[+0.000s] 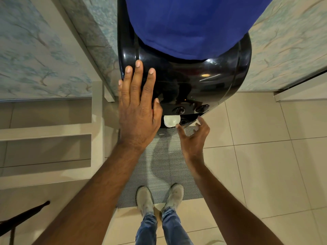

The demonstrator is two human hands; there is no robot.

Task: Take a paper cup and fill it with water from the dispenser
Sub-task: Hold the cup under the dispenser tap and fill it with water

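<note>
A glossy black water dispenser [203,80] stands in front of me, with a blue bottle [185,23] on top. Two round tap knobs [179,109] sit on its lower front. A white paper cup [171,121] stands in the recess under the left tap, seen from above. My left hand [138,110] lies flat on the dispenser's left front, fingers spread, holding nothing. Just right of the cup is my right hand [193,137], fingers curled and apart; one fingertip is at the cup's rim and the hand does not grip it.
A grey mat [164,165] lies on the tiled floor below the dispenser, and my two feet [159,197] stand on its near edge. Patterned wall panels flank the dispenser. A low shelf unit [46,138] is at the left, and a dark rod [23,216] crosses the bottom left.
</note>
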